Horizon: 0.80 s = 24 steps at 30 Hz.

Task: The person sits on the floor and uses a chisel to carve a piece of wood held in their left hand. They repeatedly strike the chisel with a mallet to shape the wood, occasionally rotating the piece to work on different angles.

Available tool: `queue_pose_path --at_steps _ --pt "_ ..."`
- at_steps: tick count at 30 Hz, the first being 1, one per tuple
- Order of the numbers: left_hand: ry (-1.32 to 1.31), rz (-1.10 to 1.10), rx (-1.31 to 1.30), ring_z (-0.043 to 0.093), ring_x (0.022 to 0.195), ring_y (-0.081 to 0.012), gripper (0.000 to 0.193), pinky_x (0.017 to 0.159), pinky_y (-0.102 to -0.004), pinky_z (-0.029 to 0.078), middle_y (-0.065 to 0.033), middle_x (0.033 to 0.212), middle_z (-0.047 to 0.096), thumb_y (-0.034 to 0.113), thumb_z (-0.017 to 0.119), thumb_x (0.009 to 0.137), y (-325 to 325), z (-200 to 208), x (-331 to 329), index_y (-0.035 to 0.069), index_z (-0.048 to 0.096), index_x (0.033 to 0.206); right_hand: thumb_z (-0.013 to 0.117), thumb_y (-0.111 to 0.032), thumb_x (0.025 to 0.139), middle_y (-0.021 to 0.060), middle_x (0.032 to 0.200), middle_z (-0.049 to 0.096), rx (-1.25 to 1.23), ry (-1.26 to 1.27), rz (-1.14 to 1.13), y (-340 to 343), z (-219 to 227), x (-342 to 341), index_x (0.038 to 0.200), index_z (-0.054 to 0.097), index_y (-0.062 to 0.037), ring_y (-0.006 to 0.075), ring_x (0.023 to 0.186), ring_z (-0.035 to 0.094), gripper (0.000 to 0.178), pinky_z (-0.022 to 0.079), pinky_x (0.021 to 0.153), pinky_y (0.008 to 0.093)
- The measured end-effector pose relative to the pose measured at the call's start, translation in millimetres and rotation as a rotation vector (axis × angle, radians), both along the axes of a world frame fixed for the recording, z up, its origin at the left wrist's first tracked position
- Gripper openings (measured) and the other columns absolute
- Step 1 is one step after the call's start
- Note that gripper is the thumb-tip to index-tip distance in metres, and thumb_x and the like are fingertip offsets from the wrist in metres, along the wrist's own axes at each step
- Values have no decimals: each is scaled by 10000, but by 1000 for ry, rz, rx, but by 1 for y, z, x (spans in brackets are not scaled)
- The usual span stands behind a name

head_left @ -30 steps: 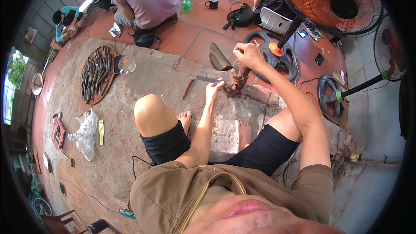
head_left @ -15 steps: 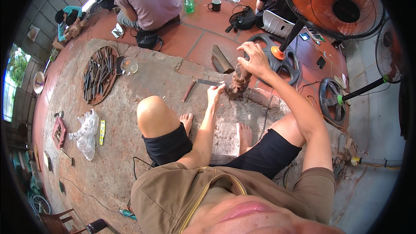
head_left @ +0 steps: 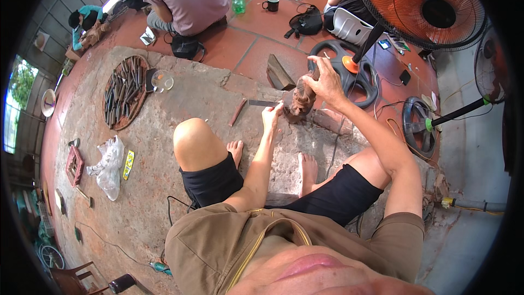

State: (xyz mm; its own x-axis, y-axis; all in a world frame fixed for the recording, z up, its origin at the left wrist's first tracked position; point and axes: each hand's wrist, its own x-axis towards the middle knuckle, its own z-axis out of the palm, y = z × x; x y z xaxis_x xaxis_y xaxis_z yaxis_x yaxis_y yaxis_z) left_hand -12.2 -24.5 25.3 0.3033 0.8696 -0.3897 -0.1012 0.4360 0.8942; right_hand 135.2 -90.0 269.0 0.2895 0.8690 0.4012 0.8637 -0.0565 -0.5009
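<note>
Holding a flat dark blade [head_left: 262, 103] in the left hand [head_left: 271, 114], grip pinched narrow at its right end, free length out to the left, all on the near side of the wood wedge [head_left: 280, 72]. Using that wedge as landmark throughout. Finding the brown carving [head_left: 299, 101] just right of the wedge and nearer the body, on the rough concrete slab [head_left: 196, 98]. Reading its long axis as slanted, from foot at near left to top at far right in view; can't tell upright from leaning through the fisheye bend. Seeing the right hand [head_left: 327, 81] to the wedge's right, at the carving's upper end, thumb and fingers curved about the top; can't tell how firm, or whether closed on it. Key relation: carving directly right of the left grip, roughly in line with the blade and across its own axis; left hand nearer the foot, right hand nearer the top. Can't tell whether left fingertips touch the carving's side or stop just beside it. Also noting a reddish stick [head_left: 238, 111] left of the wedge on the near side, a round basket [head_left: 132, 113] of dark tools well left, and a black fan base [head_left: 366, 99] to the right, beyond the right hand.
</note>
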Motion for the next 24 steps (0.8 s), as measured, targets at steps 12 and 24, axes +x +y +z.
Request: queue_pose_path --at_steps 12,24 --pt "-177 -46 62 535 684 -119 377 686 -283 441 0 761 618 201 790 721 -1 9 6 17 699 1037 681 -166 688 107 940 519 -10 -46 0 3 -4 12 1021 547 -130 323 834 603 360 504 736 428" --pt "-148 -25 57 547 664 -120 270 651 -276 437 -40 724 629 202 801 708 -8 8 5 24 615 791 647 -99 683 77 861 528 -27 34 139 -3 3 15 952 583 -78 222 821 590 277 478 739 339"
